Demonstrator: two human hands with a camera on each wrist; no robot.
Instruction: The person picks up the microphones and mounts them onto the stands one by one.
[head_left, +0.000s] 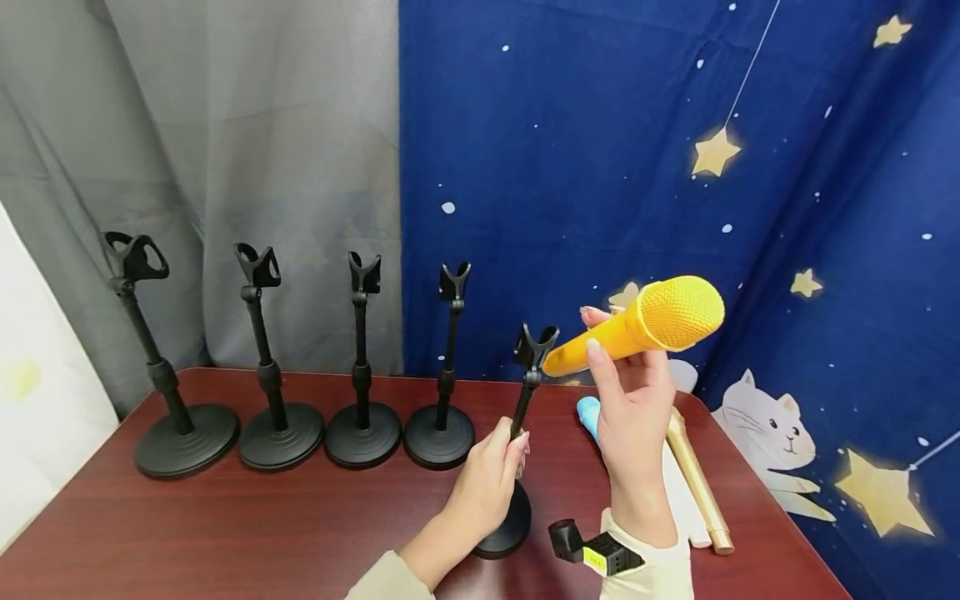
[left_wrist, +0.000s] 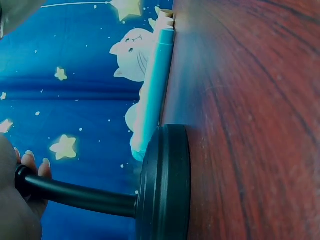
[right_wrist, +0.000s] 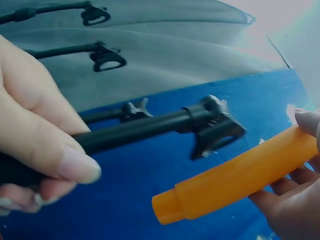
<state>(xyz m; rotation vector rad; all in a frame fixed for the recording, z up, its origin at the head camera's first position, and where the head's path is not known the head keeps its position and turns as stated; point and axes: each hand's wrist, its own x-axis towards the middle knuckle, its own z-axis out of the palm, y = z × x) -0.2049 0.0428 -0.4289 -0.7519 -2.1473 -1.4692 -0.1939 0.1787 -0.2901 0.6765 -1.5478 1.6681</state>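
Observation:
My left hand [head_left: 487, 475] grips the pole of a black microphone stand [head_left: 531, 350], whose round base [left_wrist: 167, 185] stands at the table surface. My right hand [head_left: 633, 400] holds a yellow microphone [head_left: 622, 337] between thumb and fingers, its mesh head up and to the right. In the right wrist view the microphone's narrow tail end [right_wrist: 170, 206] points toward the stand's clip [right_wrist: 217, 135], just below it and apart from it. The clip is an open fork and holds nothing. Part of the pole is hidden by the left fingers.
Several more black stands [head_left: 362, 375] line the back of the brown table [head_left: 300, 533], their clips bare. Right of them lie a light blue microphone [left_wrist: 156, 85], a white one [head_left: 682, 500] and a gold one [head_left: 699, 483]. Grey and blue curtains [head_left: 525, 167] hang behind the table.

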